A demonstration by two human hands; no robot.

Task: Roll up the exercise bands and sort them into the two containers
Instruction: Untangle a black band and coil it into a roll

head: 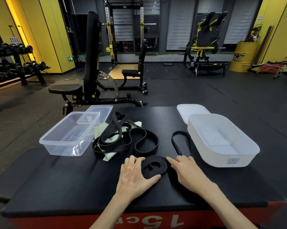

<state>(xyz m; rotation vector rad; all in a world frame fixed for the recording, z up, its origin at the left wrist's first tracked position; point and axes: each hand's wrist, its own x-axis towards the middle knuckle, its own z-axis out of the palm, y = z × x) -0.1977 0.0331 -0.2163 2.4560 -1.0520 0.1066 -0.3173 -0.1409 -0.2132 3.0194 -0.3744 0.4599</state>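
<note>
A black exercise band lies partly coiled flat on the black platform top, and its loose tail loops up toward the white container. My left hand cups the coil's left side, thumb under its near edge. My right hand touches the coil's right edge with its fingertips. A tangled pile of black bands lies over a pale green band beside the clear plastic container. Both containers are empty.
A clear lid lies behind the clear container and a white lid behind the white one. The platform's red front edge is just below my arms. Weight benches, a rack and dumbbells stand on the gym floor beyond.
</note>
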